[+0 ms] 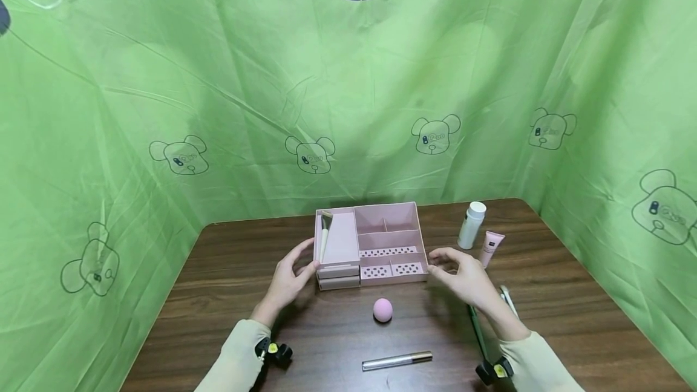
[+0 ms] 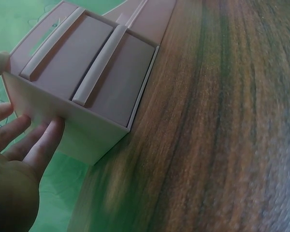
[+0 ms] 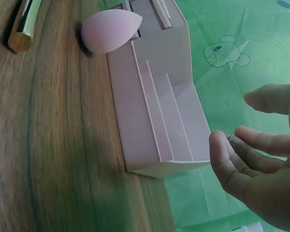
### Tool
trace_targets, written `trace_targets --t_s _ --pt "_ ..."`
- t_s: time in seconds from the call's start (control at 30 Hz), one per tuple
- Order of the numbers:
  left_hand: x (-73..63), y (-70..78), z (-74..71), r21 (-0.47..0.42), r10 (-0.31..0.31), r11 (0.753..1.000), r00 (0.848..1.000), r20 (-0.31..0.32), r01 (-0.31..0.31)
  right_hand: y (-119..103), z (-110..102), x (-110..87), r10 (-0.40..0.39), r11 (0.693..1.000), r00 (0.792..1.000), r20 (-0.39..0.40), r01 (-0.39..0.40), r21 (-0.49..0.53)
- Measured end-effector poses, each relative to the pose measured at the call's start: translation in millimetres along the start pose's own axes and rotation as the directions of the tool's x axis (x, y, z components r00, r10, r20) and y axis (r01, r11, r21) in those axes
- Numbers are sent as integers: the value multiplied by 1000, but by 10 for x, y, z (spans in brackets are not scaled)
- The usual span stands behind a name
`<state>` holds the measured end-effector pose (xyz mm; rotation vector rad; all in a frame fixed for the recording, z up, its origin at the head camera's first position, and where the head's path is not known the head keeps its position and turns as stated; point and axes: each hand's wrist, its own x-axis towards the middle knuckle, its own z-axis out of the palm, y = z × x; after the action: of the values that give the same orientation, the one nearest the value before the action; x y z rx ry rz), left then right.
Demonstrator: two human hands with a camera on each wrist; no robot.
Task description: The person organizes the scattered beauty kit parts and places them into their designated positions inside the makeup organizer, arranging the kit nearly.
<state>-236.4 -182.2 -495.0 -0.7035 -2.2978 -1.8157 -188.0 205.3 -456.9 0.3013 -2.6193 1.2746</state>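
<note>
A pink makeup organizer [image 1: 343, 241] stands toward the back of the table, with two drawers [image 2: 111, 72] on its left part and divided compartments on its right. On its left top lies a makeup brush [image 1: 323, 241] with a pale handle. My left hand [image 1: 287, 277] touches the organizer's left side with extended fingertips [image 2: 53, 130], thumb at its upper edge. My right hand [image 1: 463, 277] is beside the right end, its fingers loosely bent and holding nothing. In front of the organizer sits a pink makeup sponge [image 1: 383, 310], teardrop-shaped in the right wrist view.
A silver cosmetic tube [image 1: 397, 361] lies near the front. Behind my right hand stand a white bottle [image 1: 471, 225] and a small pink squeeze tube [image 1: 492, 248]. A long green item [image 1: 477, 331] lies partly under my right arm. Green cloth [image 1: 354, 95] surrounds the table.
</note>
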Motion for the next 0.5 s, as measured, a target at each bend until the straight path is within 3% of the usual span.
trace_targets --t_s 0.5 --pt "2 69 4 0 -5 1000 1000 -3 5 127 -130 -118 44 998 999 -8 -44 -40"
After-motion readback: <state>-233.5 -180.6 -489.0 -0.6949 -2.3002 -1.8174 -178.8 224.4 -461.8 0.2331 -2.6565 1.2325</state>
